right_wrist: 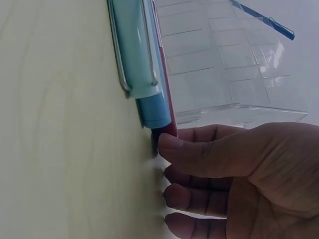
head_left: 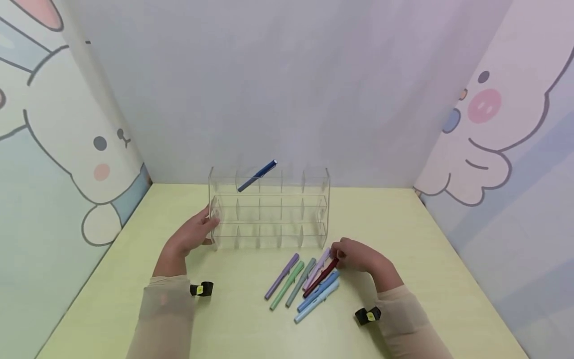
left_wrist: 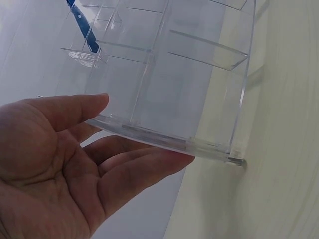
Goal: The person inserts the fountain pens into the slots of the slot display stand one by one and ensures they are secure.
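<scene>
A clear tiered pen rack (head_left: 291, 214) with divided compartments stands at the back of the table. My left hand (head_left: 190, 237) grips its left side wall, with the thumb (left_wrist: 84, 109) on one face and the fingers (left_wrist: 144, 169) on the other. A dark blue pen (head_left: 257, 177) lies slanted in the top tier. At the right end of a row of loose pens, my right hand (head_left: 358, 255) pinches the upper end of a dark red pen (head_left: 321, 278) between thumb and fingertips. Beside that pen are a blue pen (head_left: 319, 291) and a light blue pen (right_wrist: 137, 50).
Left of the dark red pen lie a lilac pen (head_left: 316, 269), a grey-green pen (head_left: 301, 282), a green pen (head_left: 287, 285) and a purple pen (head_left: 281, 276), all slanted alike. A pale wall (head_left: 287, 89) rises behind the rack. Cartoon-printed side walls flank the table (head_left: 242, 324).
</scene>
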`<state>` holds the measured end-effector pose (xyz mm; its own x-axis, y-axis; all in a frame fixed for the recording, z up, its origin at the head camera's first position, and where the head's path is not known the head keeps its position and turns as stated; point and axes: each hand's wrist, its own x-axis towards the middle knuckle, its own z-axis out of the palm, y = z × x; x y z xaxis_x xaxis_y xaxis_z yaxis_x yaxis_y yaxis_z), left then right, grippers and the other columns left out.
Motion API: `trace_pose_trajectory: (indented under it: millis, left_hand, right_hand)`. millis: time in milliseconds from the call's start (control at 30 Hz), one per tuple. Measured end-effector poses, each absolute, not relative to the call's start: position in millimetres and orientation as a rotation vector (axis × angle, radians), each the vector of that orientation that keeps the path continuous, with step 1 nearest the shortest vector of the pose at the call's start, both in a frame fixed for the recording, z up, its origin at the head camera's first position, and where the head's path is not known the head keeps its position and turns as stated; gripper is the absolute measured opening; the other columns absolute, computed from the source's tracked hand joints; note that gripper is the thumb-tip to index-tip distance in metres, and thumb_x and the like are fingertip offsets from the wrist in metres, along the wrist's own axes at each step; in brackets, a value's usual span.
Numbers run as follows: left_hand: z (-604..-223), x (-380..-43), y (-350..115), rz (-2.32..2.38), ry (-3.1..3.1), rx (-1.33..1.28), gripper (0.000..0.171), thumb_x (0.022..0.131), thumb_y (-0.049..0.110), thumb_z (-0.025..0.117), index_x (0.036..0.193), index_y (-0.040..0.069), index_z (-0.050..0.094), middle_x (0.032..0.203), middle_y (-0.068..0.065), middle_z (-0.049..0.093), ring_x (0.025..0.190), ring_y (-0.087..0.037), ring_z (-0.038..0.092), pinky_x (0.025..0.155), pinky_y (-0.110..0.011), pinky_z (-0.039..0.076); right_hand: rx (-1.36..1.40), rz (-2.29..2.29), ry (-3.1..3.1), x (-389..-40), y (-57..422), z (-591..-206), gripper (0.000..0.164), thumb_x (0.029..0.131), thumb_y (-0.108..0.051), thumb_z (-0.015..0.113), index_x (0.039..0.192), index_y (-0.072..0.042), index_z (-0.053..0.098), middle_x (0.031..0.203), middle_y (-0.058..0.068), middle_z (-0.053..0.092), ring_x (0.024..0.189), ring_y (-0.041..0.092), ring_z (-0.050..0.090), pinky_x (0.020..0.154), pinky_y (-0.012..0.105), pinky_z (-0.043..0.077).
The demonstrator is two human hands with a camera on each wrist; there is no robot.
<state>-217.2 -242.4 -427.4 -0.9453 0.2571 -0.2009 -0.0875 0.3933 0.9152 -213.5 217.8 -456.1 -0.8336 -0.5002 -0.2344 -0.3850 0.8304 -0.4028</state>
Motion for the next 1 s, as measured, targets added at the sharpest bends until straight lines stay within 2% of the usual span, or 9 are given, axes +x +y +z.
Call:
trace_pose_trajectory:
  millis: [233,400,567,700,833,1000]
  left_hand:
    - [-428.4,-217.6,-242.7,1.562,2.363,0.172,0.064,0.105,0.042,0.04,0.157,0.038,0.003,0.161,-0.018,0.021,0.143,-0.043,0.032,0.096,-0.054,0.052]
    - [-430.3,-219.0,-243.4,1.569,2.347,0.173,0.063,0.105,0.043,0.041,0.157,0.041,0.005,0.159,-0.017,0.027,0.14,-0.042,0.038,0.096,-0.052,0.052]
    - [-430.8,-218.8,-243.5,1.583,2.344,0.171,0.062,0.105,0.044,0.041,0.156,0.043,0.006,0.156,-0.018,0.033,0.137,-0.041,0.041,0.096,-0.052,0.052]
    - [-431.2,-217.4,-244.4,1.591,2.337,0.185,0.062,0.105,0.042,0.041,0.156,0.045,0.005,0.156,-0.019,0.033,0.136,-0.042,0.042,0.097,-0.053,0.052]
    - [-431.4,-215.7,-245.0,1.6,2.327,0.194,0.062,0.105,0.04,0.041,0.156,0.044,0.006,0.155,-0.02,0.034,0.134,-0.043,0.044,0.096,-0.052,0.052]
    - [-431.3,-216.0,-244.1,1.604,2.333,0.186,0.063,0.105,0.039,0.042,0.157,0.04,0.007,0.155,-0.02,0.034,0.135,-0.043,0.043,0.096,-0.051,0.053]
  right_hand:
    - [-0.714,-0.609,2.605,-212.8,236.1,-444.9,0.014,0.087,-0.02,0.075,0.088,-0.025,0.062,0.09,-0.005,0.056,0.082,0.015,0.051,0.071,0.03,0.044]
    - [-0.699,-0.777,2.502,-211.5,248.6,-434.8,0.009,0.091,-0.025,0.07,0.094,-0.025,0.061,0.093,-0.007,0.062,0.086,0.016,0.056,0.072,0.032,0.047]
    - [-0.681,-1.071,2.322,-212.7,253.1,-428.4,0.015,0.095,-0.026,0.066,0.102,-0.015,0.059,0.102,0.001,0.07,0.093,0.023,0.063,0.08,0.036,0.053]
    - [-0.667,-1.327,2.14,-213.1,251.7,-426.0,0.022,0.097,-0.022,0.062,0.109,-0.006,0.054,0.115,0.012,0.071,0.104,0.041,0.065,0.089,0.034,0.056]
    - [-0.674,-1.503,1.997,-213.1,248.2,-427.6,0.027,0.099,-0.015,0.059,0.117,0.002,0.048,0.119,0.023,0.067,0.107,0.055,0.06,0.09,0.043,0.058]
    - [-0.664,-1.558,2.043,-214.5,244.2,-431.8,0.036,0.101,-0.016,0.055,0.127,0.008,0.048,0.115,0.025,0.065,0.103,0.056,0.061,0.087,0.051,0.057]
